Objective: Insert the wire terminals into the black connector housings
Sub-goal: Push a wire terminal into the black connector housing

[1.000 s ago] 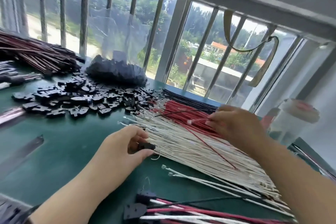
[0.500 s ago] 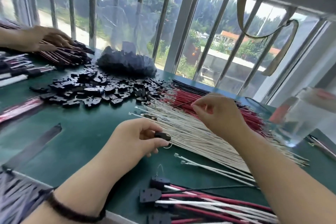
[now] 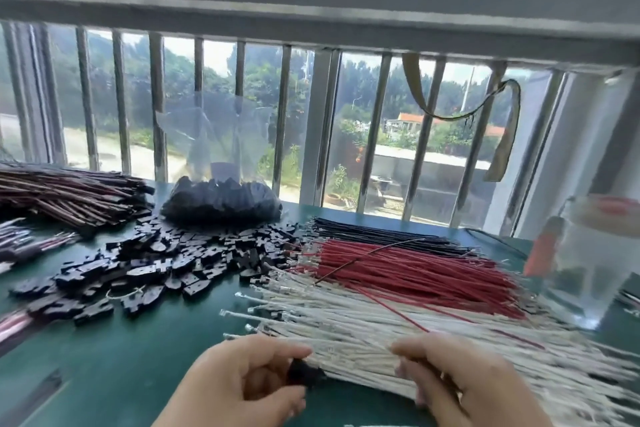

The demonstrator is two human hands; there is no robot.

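Note:
My left hand (image 3: 249,386) pinches one black connector housing (image 3: 304,374) between thumb and fingers, low in the view above the green table (image 3: 121,340). My right hand (image 3: 460,381) is just to its right over the white wires (image 3: 363,326), fingers curled round a thin wire that runs through them. A single red wire (image 3: 394,310) slants across the white pile towards that hand. Behind lie the red wires (image 3: 415,270) and the black wires (image 3: 381,236), terminals pointing left. A heap of loose black housings (image 3: 156,260) spreads at mid left.
A clear bag of housings (image 3: 221,201) stands against the barred window. Bundled dark-red assembled wires (image 3: 69,191) lie at the far left. A clear plastic container (image 3: 588,253) with a red part stands at the right, beside the wire piles.
The view has tilted up. My right hand drew back from the red wires to the near side of the white pile, close to my left hand. Another person's hand at far left is gone.

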